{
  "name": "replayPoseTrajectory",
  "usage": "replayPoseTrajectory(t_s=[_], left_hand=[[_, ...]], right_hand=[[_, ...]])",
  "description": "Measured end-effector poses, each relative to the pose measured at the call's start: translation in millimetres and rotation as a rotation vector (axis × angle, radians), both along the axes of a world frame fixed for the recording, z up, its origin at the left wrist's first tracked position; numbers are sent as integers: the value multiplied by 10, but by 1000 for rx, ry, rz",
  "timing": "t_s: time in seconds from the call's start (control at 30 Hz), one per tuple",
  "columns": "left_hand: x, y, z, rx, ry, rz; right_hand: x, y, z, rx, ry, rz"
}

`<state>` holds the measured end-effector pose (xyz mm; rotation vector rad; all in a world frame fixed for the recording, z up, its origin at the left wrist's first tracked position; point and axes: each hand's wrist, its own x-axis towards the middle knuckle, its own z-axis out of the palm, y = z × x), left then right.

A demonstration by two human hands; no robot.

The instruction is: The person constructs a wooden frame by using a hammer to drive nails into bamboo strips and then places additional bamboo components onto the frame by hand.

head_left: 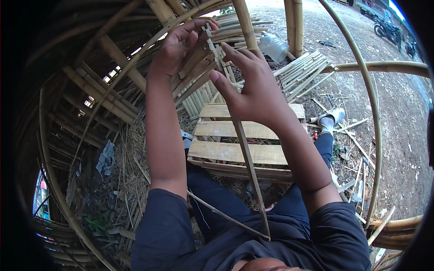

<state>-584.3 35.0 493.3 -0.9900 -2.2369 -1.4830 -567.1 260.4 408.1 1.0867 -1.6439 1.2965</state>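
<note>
My left hand (pixel 181 43) is raised in front of me, its fingers curled at the upper end of a long, thin bamboo strip (pixel 247 153). That upper end has small notches or cross-pieces. From there the strip slants down toward my lap, where its lower end meets a thinner strip (pixel 217 210) at a sharp angle. Close to the upper part of the long strip is my right hand (pixel 253 86), its thumb and fingers spread apart. Below my hands stands a low wooden slatted crate (pixel 239 130), between my legs.
Bundled bamboo slats (pixel 304 74) lie beyond the crate, near a clear plastic container (pixel 273 47). Bamboo poles (pixel 246 22) rise around me, and a curved pole (pixel 368 86) arches at the right. Offcuts litter the ground. A motorcycle (pixel 388 32) stands far right.
</note>
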Motion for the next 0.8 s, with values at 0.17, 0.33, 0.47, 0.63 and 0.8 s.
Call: replayPoseTrajectory(t_s=[0.17,0.33,0.47,0.63,0.8], left_hand=[[41,-155,75,-5,-30,76],[-20,-132,50,-13,48,32],[-58,-56,33,2,-15,61],[-55,5,38,70,-139,28],[-16,90,15,174,-128,-22]], right_hand=[[688,403,-292,301,-625,-25],[1020,494,-586,350,-735,388],[1066,460,-717,227,-766,405],[1090,472,-686,216,-745,348],[1124,469,-689,157,-718,363]])
